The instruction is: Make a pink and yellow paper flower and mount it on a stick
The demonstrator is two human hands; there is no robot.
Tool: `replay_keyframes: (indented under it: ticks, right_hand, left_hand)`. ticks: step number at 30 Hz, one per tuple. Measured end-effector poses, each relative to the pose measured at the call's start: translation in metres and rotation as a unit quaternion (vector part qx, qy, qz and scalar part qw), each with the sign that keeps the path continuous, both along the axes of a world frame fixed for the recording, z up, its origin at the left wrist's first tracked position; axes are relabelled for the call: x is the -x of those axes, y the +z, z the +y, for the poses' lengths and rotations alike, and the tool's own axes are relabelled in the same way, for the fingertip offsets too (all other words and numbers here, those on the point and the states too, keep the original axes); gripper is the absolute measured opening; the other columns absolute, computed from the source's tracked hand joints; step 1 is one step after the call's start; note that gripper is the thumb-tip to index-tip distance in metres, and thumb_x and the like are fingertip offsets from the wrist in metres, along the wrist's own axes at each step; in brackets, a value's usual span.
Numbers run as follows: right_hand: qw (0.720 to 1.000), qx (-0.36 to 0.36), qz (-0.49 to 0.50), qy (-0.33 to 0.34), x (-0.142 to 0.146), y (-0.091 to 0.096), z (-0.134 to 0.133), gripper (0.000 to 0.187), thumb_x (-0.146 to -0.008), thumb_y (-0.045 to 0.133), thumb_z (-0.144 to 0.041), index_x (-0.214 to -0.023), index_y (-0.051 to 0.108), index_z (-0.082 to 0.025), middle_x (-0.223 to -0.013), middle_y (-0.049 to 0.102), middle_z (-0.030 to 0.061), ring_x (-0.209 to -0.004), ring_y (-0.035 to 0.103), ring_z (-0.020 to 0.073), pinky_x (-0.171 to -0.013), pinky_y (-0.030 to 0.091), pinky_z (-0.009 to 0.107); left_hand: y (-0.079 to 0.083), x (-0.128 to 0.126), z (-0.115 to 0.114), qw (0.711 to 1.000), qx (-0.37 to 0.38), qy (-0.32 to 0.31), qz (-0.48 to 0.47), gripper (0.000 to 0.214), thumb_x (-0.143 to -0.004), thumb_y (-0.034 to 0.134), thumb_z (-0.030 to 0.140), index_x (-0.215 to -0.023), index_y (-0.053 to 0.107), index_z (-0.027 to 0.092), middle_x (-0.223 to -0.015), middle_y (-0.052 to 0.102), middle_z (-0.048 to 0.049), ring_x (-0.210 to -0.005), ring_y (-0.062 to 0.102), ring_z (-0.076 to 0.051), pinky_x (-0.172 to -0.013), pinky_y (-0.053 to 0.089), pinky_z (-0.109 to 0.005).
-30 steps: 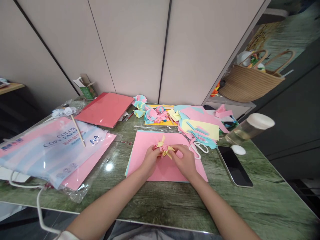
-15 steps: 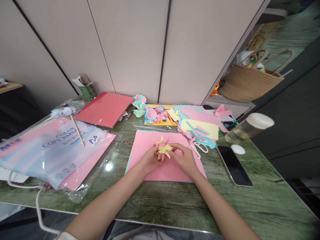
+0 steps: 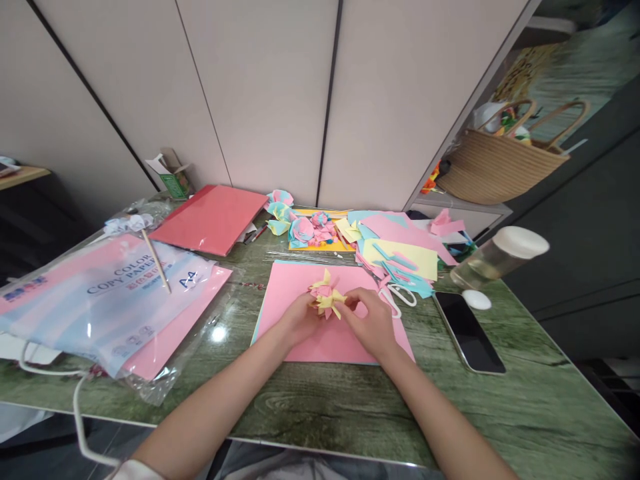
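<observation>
Paper flower (image 3: 327, 295): pink in the middle with pointed yellow petals, held above the pink paper stack (image 3: 325, 348), near its centre
Left hand (image 3: 301, 321): curled around the flower's left side and underside, above the left half of the stack
Right hand (image 3: 373, 322): thumb and fingers drawn narrow at a yellow petal on the flower's right side, over the right half of the stack
Plastic sleeve (image 3: 135, 287): left of the stack on the green surface (image 3: 340, 407), printed "COLOR COPY PAPER" and "A4" — pink sheets show inside, and a pale stick (image 3: 157, 263) lies across it
Small green box (image 3: 176, 183): beyond the stack, far to its left, flaps up; I cannot tell what is in it
Clear bottle (image 3: 480, 263): right of the stack, white on top, pale liquid inside
Straw basket (image 3: 500, 167): beyond the stack, far to its right — a white bundle and something green and yellow fill its mouth, too small to name
Orange sheet (image 3: 300, 247): just beyond the stack, bearing crumpled paper flowers (image 3: 303, 230)
Scissors (image 3: 404, 295): white handles at the stack's right edge
Phone (image 3: 470, 333): right of the stack, dark screen up
</observation>
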State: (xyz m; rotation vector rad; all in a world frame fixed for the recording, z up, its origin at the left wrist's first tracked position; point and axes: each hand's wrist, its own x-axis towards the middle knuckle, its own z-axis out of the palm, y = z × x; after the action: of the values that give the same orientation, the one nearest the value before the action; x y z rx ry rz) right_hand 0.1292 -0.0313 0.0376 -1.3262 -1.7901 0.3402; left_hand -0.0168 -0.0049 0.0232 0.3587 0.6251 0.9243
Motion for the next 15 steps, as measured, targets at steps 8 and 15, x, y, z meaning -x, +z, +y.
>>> replay_keyframes:
  ticks: [8, 15]
  right_hand:
    - [0.993, -0.095, 0.027, 0.071, -0.0033, 0.0021, -0.0074, 0.003, -0.077, 0.056, -0.019, -0.075, 0.058, -0.020, -0.064, 0.060, -0.0003, -0.061, 0.051, 0.0129, -0.069, 0.038, 0.032]
    - [0.966, 0.114, 0.176, 0.152, -0.0057, 0.0035, 0.0011, 0.007, -0.073, 0.060, -0.028, -0.073, 0.060, -0.021, -0.069, 0.062, -0.0001, -0.067, 0.056, 0.0141, -0.065, 0.045, 0.028]
  left_hand:
    - [-0.0010, 0.0029, -0.0016, 0.996, -0.031, -0.036, -0.075, 0.018, -0.068, 0.048, 0.013, -0.083, 0.058, 0.013, -0.071, 0.056, -0.0041, -0.063, 0.052, -0.012, -0.060, 0.040, -0.026]
    - [0.0038, 0.0042, -0.0037, 0.991, -0.018, -0.086, -0.104, 0.017, -0.065, 0.051, 0.017, -0.080, 0.058, 0.012, -0.069, 0.055, -0.0054, -0.063, 0.052, -0.014, -0.058, 0.038, -0.028]
